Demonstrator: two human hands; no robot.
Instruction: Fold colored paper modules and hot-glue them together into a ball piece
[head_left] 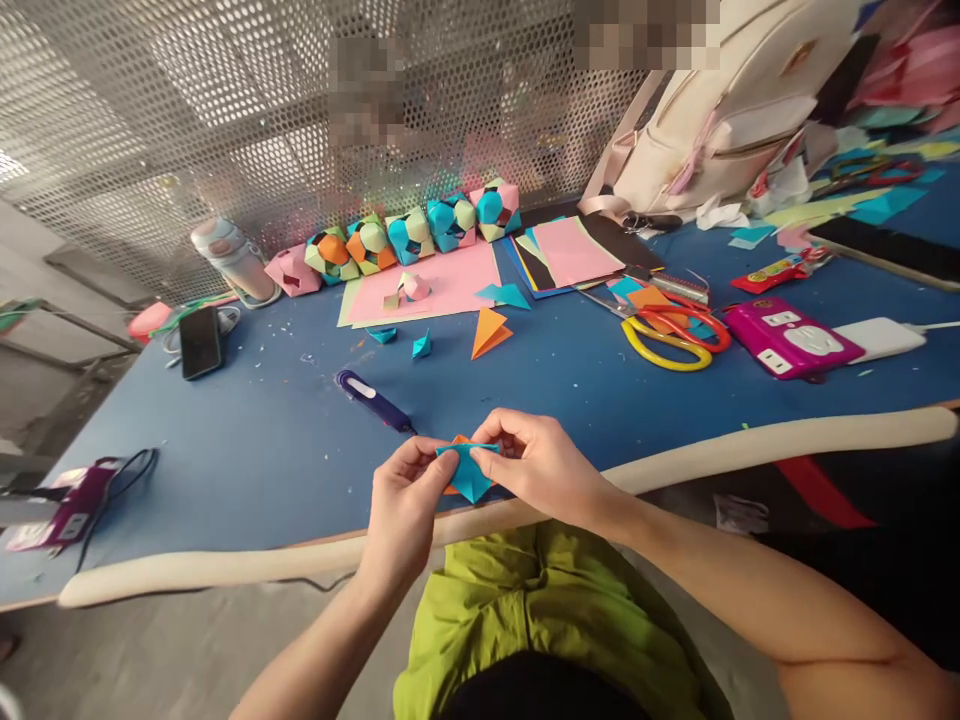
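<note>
Near the table's front edge, a folded blue paper piece (472, 478) is pinched between my two hands. My left hand (405, 492) grips its left corner between thumb and fingers. On the opposite corner, the thumb and fingers of my right hand (534, 462) are closed. Orange paper (460, 439) shows behind the blue piece; whether the two are joined I cannot tell. Beyond my hands lies a dark blue pen-like cutter (375, 398). Farther back are a folded orange piece (490, 334) and small folded blue pieces (422, 345).
Several folded paper balls (409, 235) line the mesh panel behind pink sheets (457, 285). Scissors (667, 340), a purple power strip (787, 338) and a backpack (720, 110) occupy the right. A phone (201, 342) and a bottle (236, 262) stand left. Padding (247, 565) runs along the front edge.
</note>
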